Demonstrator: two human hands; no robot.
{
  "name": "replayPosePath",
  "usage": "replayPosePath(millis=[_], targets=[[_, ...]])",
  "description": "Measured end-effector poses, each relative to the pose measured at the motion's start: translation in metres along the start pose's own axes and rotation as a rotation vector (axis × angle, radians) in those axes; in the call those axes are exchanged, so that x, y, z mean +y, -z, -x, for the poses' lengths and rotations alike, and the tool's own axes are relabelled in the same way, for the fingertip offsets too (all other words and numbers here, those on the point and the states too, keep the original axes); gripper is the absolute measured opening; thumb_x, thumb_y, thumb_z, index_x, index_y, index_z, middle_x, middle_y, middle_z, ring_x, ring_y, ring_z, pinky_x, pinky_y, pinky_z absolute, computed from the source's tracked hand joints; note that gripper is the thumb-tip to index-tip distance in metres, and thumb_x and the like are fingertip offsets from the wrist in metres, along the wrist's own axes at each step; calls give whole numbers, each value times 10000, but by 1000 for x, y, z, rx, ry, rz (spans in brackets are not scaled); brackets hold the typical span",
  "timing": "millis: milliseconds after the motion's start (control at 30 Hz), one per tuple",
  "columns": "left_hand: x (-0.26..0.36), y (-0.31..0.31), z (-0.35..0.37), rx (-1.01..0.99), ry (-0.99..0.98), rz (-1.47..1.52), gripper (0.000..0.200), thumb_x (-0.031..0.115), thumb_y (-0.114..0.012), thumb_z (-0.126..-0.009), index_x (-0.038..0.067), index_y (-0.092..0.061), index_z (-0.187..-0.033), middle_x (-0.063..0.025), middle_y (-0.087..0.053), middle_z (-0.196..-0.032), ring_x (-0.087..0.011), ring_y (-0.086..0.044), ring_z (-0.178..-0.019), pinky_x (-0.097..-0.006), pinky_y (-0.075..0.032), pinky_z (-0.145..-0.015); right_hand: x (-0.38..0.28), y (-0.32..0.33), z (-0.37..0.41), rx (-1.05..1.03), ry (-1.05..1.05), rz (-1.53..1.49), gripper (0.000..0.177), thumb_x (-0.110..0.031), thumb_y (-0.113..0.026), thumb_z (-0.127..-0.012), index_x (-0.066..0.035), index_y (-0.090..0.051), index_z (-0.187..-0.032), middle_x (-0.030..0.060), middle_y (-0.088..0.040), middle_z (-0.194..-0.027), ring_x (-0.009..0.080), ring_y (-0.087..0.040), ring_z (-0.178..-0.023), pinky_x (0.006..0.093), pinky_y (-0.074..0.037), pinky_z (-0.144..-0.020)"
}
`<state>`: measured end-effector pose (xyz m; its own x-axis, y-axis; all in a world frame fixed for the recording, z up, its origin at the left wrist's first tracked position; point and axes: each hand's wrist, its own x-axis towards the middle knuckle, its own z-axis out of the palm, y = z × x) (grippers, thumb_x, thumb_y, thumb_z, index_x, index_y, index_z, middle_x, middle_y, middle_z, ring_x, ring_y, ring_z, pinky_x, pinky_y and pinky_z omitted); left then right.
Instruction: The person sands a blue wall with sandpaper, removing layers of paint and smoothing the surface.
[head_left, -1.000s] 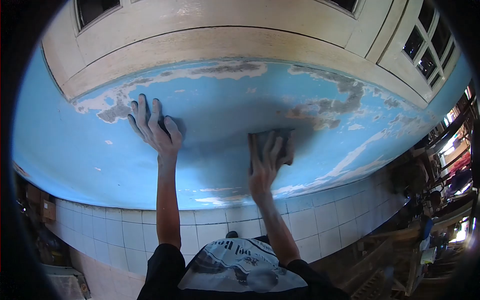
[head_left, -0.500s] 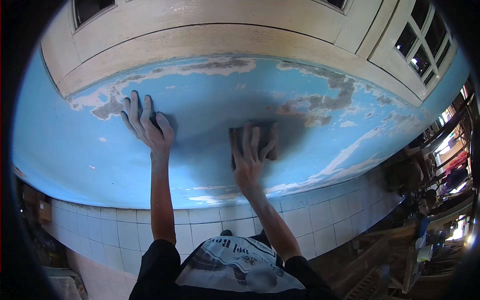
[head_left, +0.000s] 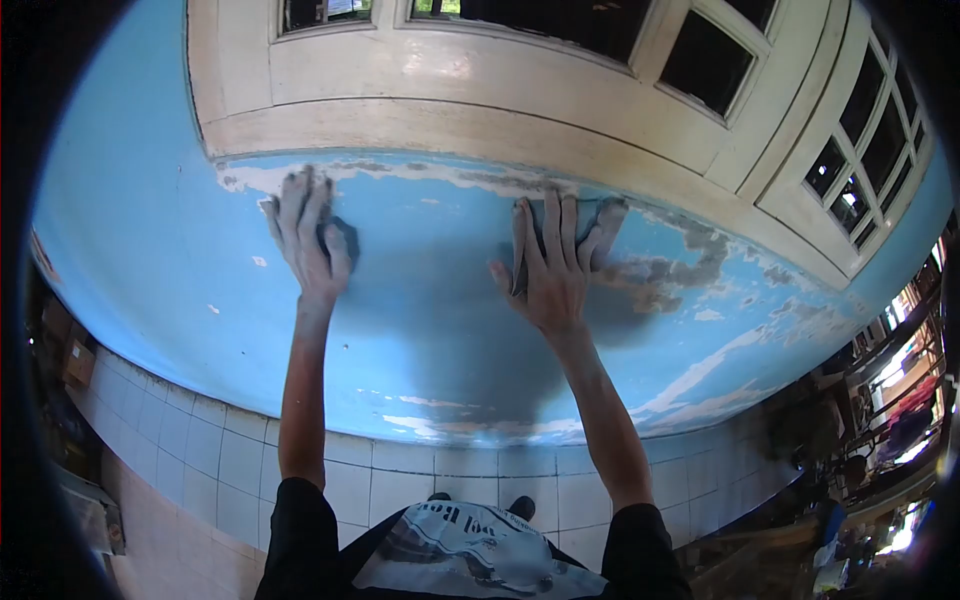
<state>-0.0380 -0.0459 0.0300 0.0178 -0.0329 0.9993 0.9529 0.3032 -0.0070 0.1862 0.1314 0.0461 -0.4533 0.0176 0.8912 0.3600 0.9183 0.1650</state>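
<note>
My left hand (head_left: 308, 240) lies with its fingers spread on the blue wall (head_left: 420, 230), its fingertips on a pale bare strip just under the white window frame (head_left: 400, 125). Nothing shows in it. Further right, my right hand (head_left: 558, 255) presses a dark, flat sanding sheet or pad (head_left: 606, 222) against the wall. The fingers lie over the sheet, whose edges stick out on both sides. Dust greys both hands. Patches of peeled paint (head_left: 690, 255) show to the right of my right hand.
White-framed window panes (head_left: 705, 65) are above. Below the wall are pale floor tiles (head_left: 400, 490) and my dark shoes (head_left: 522, 508). A cardboard box (head_left: 78, 360) is at the left; wooden clutter (head_left: 850, 515) fills the lower right.
My right hand has moved up and to the right along the wall with the sheet. The view has shifted, showing more of the window. My left hand stays against the wall near the frame.
</note>
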Motion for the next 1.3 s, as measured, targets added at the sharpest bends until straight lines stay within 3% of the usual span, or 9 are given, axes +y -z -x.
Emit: replayPosePath(millis=[200, 300, 367, 500, 567, 700, 767, 967, 1300], targets=[[-17, 2, -5, -16, 88, -111, 479, 248, -369, -932, 51, -438, -1363, -177, -395, -1436, -376, -314, -1357, -566, -123, -1105, 0, -39, 89, -130, 196, -31, 434, -357, -577, -877, -173, -577, -1270, 82, -494, -1366, 266, -472, -1251, 442, -377, -968], [-18, 3, -5, -23, 85, -114, 478, 258, -362, -936, 53, -443, -1360, -176, -398, -1434, -380, -316, -1355, -567, -125, -1104, 6, -40, 80, -114, 266, -33, 367, -209, -567, -891, -168, -587, -1255, 84, -514, -1343, 258, -520, -1211, 403, -425, -920], [-19, 4, -4, -25, 84, -118, 475, 264, -358, -940, 55, -446, -1357, -176, -396, -1434, -382, -316, -1354, -569, -128, -1102, 8, -26, 48, 46, 291, -148, 372, -105, -557, -872, -118, -584, -1243, 99, -521, -1331, 267, -530, -1206, 409, -421, -955], [-20, 5, -2, -37, 75, -111, 468, 263, -359, -939, 59, -455, -1349, -183, -400, -1431, -382, -316, -1355, -571, -134, -1100, 14, 12, 1, 38, 333, 40, 371, -100, -581, -846, -62, -585, -1214, 109, -522, -1322, 269, -508, -1230, 431, -390, -1020], [-21, 4, -2, -32, 74, -110, 467, 262, -360, -938, 61, -456, -1348, -185, -402, -1429, -382, -316, -1355, -571, -135, -1100, 15, 26, -1, -117, 402, 123, 338, -107, -579, -858, -35, -587, -1189, 111, -536, -1300, 274, -497, -1239, 451, -353, -1067], [-20, 5, -2, -45, 89, -106, 472, 271, -360, -939, 64, -450, -1353, -185, -405, -1426, -386, -311, -1358, -573, -129, -1100, 32, 36, 11, -200, 356, 6, 366, -60, -588, -856, 22, -546, -1210, 156, -529, -1306, 331, -487, -1244, 532, -327, -1067], [-19, 4, -1, -46, 91, -97, 472, 270, -360, -939, 64, -449, -1354, -185, -407, -1425, -388, -308, -1358, -575, -128, -1099, 37, 41, 3, -125, 440, 134, 297, -111, -580, -873, -42, -613, -1160, 96, -582, -1250, 233, -517, -1222, 387, -413, -1018], [-21, 4, 0, -56, 92, -112, 464, 249, -367, -930, 66, -460, -1346, -184, -408, -1425, -396, -319, -1352, -576, -131, -1098, 33, 46, -31, -105, 594, 140, 273, -118, -600, -863, -80, -647, -1129, 31, -639, -1182, 155, -585, -1134, 273, -479, -846], [-18, 4, -1, -43, 111, -100, 458, 256, -373, -935, 86, -449, -1353, -170, -403, -1434, -379, -299, -1365, -572, -134, -1100, -8, 34, -53, -168, 665, 268, 336, -177, -545, -872, -95, -615, -1190, 11, -624, -1205, 157, -561, -1163, 288, -453, -910]])
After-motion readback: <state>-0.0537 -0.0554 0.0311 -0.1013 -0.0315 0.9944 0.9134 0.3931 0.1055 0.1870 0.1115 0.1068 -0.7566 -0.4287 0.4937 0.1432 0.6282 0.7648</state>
